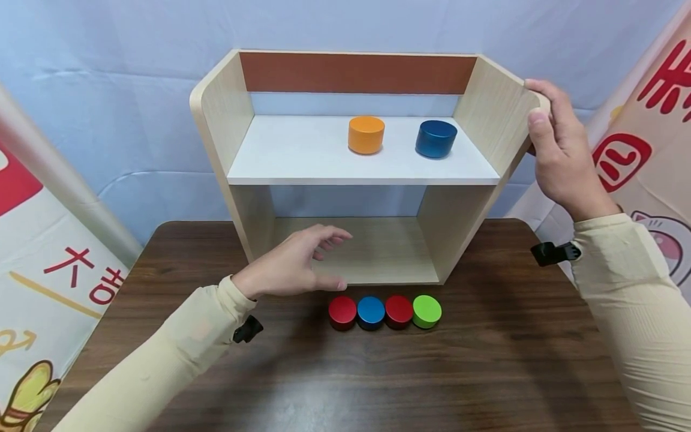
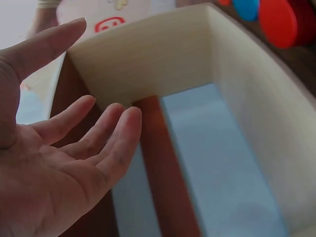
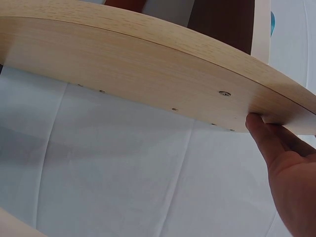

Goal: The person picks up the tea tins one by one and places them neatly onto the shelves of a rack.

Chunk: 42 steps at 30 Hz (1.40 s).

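Wooden shelf unit (image 1: 378,252) stands on the worktop (image 1: 345,372). My right hand (image 1: 561,153) grips its upper right side panel. My left hand (image 1: 294,264) is open, empty, hovering at the lower compartment mouth. Orange tin (image 1: 366,134) and dark blue tin (image 1: 435,138) already sit on the upper shelf. By my read, four left: red tin (image 1: 342,312), blue tin (image 1: 370,312), second red tin (image 1: 399,311), green tin (image 1: 427,311), in a touching row just ahead of the unit. Nothing blocks the reach.

My right hand (image 1: 561,150) grips the upright wooden shelf unit (image 1: 493,111) by its top right corner, standing on the bench (image 1: 486,360).
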Each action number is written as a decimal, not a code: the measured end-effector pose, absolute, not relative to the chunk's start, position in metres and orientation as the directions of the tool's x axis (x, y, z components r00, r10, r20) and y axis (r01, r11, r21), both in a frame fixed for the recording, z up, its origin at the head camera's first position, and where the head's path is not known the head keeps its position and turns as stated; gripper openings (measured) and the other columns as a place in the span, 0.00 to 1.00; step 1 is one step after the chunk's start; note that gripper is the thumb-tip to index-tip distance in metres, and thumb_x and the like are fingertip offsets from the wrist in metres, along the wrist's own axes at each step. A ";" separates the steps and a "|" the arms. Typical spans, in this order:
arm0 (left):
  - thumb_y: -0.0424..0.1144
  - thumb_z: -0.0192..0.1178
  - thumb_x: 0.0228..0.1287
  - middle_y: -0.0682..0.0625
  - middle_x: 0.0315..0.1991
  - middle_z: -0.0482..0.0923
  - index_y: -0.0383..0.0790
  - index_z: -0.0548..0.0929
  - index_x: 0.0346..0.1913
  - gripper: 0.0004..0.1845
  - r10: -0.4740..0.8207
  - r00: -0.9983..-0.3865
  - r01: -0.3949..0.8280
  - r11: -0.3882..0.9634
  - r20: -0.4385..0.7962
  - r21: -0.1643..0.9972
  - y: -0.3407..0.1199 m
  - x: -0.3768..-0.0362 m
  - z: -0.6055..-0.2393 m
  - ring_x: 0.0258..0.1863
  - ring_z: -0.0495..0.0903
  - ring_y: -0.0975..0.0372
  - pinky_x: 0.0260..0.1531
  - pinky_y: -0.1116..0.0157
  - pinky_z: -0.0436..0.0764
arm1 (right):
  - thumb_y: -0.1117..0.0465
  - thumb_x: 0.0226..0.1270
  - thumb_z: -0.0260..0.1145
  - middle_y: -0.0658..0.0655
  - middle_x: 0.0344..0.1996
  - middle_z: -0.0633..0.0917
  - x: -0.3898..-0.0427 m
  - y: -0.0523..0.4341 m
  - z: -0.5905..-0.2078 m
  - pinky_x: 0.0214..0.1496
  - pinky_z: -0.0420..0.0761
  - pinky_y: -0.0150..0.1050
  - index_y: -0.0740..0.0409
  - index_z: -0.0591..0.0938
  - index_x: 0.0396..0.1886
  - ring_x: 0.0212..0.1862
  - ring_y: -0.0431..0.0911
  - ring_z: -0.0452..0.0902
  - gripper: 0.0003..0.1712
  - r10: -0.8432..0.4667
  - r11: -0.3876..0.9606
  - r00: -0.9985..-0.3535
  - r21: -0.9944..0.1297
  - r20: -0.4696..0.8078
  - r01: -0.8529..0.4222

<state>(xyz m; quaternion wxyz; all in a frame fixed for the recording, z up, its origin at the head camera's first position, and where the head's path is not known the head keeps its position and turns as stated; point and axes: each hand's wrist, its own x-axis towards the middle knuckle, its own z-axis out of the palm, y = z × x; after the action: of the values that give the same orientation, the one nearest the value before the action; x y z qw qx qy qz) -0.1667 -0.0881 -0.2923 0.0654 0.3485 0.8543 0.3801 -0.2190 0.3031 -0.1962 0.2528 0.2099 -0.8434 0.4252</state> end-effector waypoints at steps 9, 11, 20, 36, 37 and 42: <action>0.39 0.78 0.55 0.44 0.61 0.76 0.38 0.73 0.68 0.38 0.625 -0.774 0.522 0.536 0.103 0.664 -0.093 -0.168 -0.329 0.56 0.76 0.52 0.55 0.54 0.80 | 0.57 0.82 0.48 0.48 0.61 0.68 -0.218 0.302 -0.196 0.69 0.71 0.49 0.42 0.61 0.78 0.56 0.48 0.67 0.28 -0.141 0.542 -0.783 -0.615 0.605 -0.573; 0.40 0.78 0.55 0.44 0.60 0.77 0.38 0.73 0.68 0.38 0.620 -0.779 0.516 0.543 0.099 0.662 -0.094 -0.168 -0.337 0.56 0.76 0.52 0.54 0.54 0.80 | 0.57 0.82 0.48 0.48 0.61 0.68 -0.218 0.302 -0.196 0.69 0.71 0.48 0.42 0.61 0.78 0.56 0.49 0.67 0.28 -0.141 0.540 -0.782 -0.615 0.607 -0.574; 0.41 0.78 0.54 0.44 0.60 0.77 0.37 0.73 0.68 0.39 0.625 -0.779 0.490 0.551 0.055 0.676 -0.094 -0.170 -0.367 0.56 0.77 0.49 0.57 0.53 0.78 | 0.57 0.82 0.48 0.48 0.61 0.68 -0.217 0.302 -0.196 0.71 0.68 0.50 0.42 0.61 0.78 0.56 0.48 0.67 0.28 -0.138 0.540 -0.782 -0.616 0.608 -0.574; 0.41 0.81 0.50 0.37 0.60 0.76 0.33 0.72 0.67 0.42 0.635 -0.772 0.484 0.542 0.043 0.687 -0.090 -0.171 -0.402 0.58 0.76 0.43 0.59 0.48 0.76 | 0.57 0.81 0.48 0.48 0.60 0.68 -0.219 0.303 -0.196 0.69 0.71 0.48 0.43 0.62 0.78 0.55 0.47 0.67 0.28 -0.133 0.540 -0.777 -0.612 0.616 -0.578; 0.41 0.81 0.50 0.37 0.60 0.76 0.32 0.72 0.67 0.42 0.637 -0.770 0.489 0.544 0.044 0.681 -0.090 -0.171 -0.404 0.58 0.76 0.43 0.59 0.48 0.75 | 0.57 0.81 0.48 0.48 0.60 0.68 -0.219 0.303 -0.196 0.69 0.71 0.48 0.43 0.62 0.78 0.55 0.47 0.67 0.28 -0.133 0.541 -0.777 -0.612 0.615 -0.577; 0.40 0.82 0.48 0.39 0.61 0.75 0.32 0.73 0.66 0.43 0.640 -0.767 0.499 0.553 0.044 0.667 -0.086 -0.172 -0.413 0.56 0.77 0.46 0.59 0.50 0.75 | 0.57 0.82 0.48 0.48 0.60 0.68 -0.219 0.303 -0.197 0.70 0.70 0.49 0.42 0.62 0.78 0.56 0.47 0.67 0.28 -0.134 0.543 -0.779 -0.613 0.612 -0.574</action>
<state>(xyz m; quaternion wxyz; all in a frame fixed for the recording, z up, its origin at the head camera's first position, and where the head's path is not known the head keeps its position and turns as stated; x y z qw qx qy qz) -0.1716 -0.0864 -0.4130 0.1023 0.3253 0.8752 0.3431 -0.2192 0.3025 -0.1969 0.2566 0.2108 -0.8399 0.4292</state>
